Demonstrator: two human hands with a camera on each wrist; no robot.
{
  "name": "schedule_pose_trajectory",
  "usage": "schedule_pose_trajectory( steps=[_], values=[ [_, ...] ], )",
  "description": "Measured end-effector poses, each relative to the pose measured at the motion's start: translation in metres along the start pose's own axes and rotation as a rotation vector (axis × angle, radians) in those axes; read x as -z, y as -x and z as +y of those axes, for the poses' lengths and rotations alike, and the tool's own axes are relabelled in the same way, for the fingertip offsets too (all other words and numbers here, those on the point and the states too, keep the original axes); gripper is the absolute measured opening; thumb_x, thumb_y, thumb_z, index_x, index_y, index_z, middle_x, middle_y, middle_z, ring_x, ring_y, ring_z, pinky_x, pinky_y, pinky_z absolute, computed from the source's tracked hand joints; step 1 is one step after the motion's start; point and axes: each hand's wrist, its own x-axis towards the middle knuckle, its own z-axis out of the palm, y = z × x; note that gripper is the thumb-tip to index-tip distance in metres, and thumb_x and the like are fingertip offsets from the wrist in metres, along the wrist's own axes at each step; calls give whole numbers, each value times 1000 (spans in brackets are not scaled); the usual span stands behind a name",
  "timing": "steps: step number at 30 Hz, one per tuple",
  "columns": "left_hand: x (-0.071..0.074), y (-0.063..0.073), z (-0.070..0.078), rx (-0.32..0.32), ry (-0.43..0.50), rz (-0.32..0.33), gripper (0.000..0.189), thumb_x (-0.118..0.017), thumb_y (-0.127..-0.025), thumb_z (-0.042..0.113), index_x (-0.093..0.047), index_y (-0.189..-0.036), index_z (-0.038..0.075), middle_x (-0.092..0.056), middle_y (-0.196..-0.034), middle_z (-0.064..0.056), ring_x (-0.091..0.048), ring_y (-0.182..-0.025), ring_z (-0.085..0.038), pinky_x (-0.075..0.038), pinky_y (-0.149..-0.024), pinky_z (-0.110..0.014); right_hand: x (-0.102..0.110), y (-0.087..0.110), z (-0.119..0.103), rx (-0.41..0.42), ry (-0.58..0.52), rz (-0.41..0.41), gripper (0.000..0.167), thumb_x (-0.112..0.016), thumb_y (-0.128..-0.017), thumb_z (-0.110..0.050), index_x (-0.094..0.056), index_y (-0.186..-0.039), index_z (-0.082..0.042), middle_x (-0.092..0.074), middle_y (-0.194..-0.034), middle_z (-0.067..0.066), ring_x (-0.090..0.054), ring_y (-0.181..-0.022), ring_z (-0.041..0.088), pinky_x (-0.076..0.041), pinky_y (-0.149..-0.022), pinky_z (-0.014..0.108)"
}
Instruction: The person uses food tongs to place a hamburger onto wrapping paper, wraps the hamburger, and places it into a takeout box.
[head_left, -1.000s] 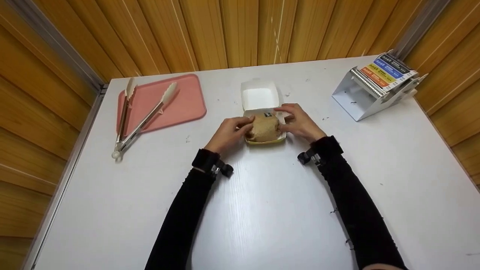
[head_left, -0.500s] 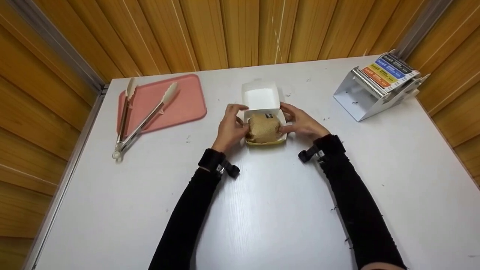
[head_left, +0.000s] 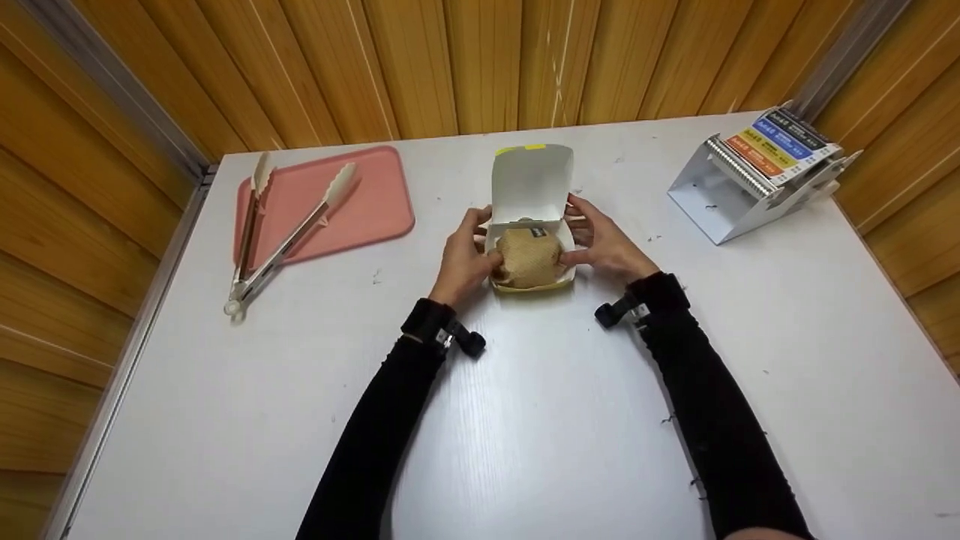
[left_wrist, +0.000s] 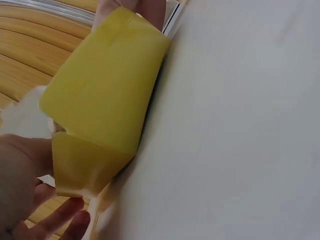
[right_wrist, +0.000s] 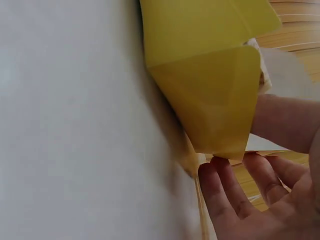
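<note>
In the head view a paper burger box, yellow outside and white inside, stands with its lid raised. A burger in brown paper with a small dark label fills its base. My left hand grips the base's left wall, thumb over the rim beside the burger. On the opposite side my right hand pinches the right wall, its fingers round the back corner by the lid. The left wrist view shows the yellow front close over the table. In the right wrist view, fingertips meet the box's rear edge.
A pink tray lies at the back left, with metal tongs spread across it and over its front edge. A white label dispenser with several coloured labels stands at the back right. Wooden panels border the table.
The box lid has swung up from lying back to nearly upright. My left hand has shifted from over the burger to the box's left wall; right fingers have moved behind the rear corner.
</note>
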Motion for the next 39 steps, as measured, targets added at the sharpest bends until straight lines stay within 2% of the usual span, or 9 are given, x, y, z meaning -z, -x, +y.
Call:
schedule_pose_trajectory(
  steps=[3, 10, 13, 17, 21, 26, 33, 36, 39],
  values=[
    [-3, 0, 0, -49, -22, 50, 67, -68, -75, -14, -54, -137, 6, -64, -137, -12, -65, -114, -27, -58, -94, -36, -1, 0, 0, 27, -18, 23, 106, -73, -77, 22, -19, -164, -4, -34, -160, 23, -36, -150, 41, -30, -126, 48],
    [-4, 2, 1, -113, -25, 65, 95, -70, -78, -21, -40, -158, 19, -60, -135, -14, -59, -129, -25, -54, -105, -35, -6, 5, -1, 100, 10, 48, 103, -68, -79, 25, -29, -164, -18, -33, -158, 18, -39, -148, 40, -34, -124, 48],
    [-5, 2, 1, -133, -79, 75, 84, -75, -81, -14, -48, -154, 18, -57, -140, -10, -55, -134, -24, -49, -111, -35, -6, 6, -1, 130, 69, 57, 96, -63, -81, 29, -38, -161, -16, -34, -155, 17, -40, -148, 40, -36, -123, 46],
    [-4, 4, 1, -134, -93, 63, 70, -83, -84, 1, -58, -146, 19, -56, -129, -7, -55, -129, -21, -50, -110, -32, -8, 8, -1, 144, 65, 61, 85, -62, -85, 27, -44, -158, -12, -36, -149, 18, -39, -149, 39, -35, -123, 44],
    [1, 6, -1, -136, -111, 6, 61, -80, -90, 10, -60, -145, 27, -51, -114, -5, -53, -120, -18, -47, -112, -28, -11, 10, -2, 151, 74, 72, 77, -64, -90, 19, -43, -158, -11, -38, -145, 19, -39, -149, 36, -34, -124, 42],
    [14, 7, -4, -154, -117, -107, 57, -68, -100, 10, -55, -150, 35, -56, -127, -2, -53, -130, -16, -46, -114, -29, -13, 12, -3, 136, 101, 92, 76, -64, -91, 18, -44, -158, -13, -39, -143, 19, -41, -149, 35, -34, -124, 41],
    [30, 9, -7, -83, 133, -337, 64, -64, -100, 2, -50, -154, 33, -39, -164, 5, -25, -157, -14, -35, -123, -33, -12, 12, -3, 111, 130, 125, 81, -67, -87, 20, -47, -156, -17, -39, -149, 17, -43, -148, 37, -38, -121, 40],
    [28, 11, -7, -56, 183, -309, 71, -69, -94, -3, -49, -154, 29, -36, -166, 5, -27, -157, -17, -34, -124, -35, -12, 12, -3, 104, 132, 127, 80, -69, -88, 18, -48, -155, -19, -40, -149, 16, -44, -147, 37, -40, -120, 40],
    [18, 10, -6, -41, 176, -196, 79, -67, -87, -15, -49, -153, 25, -41, -158, 1, -38, -150, -21, -40, -120, -34, -12, 13, -3, 96, 129, 135, 79, -72, -87, 15, -50, -154, -22, -42, -148, 14, -45, -147, 36, -41, -119, 39]
  ],
)
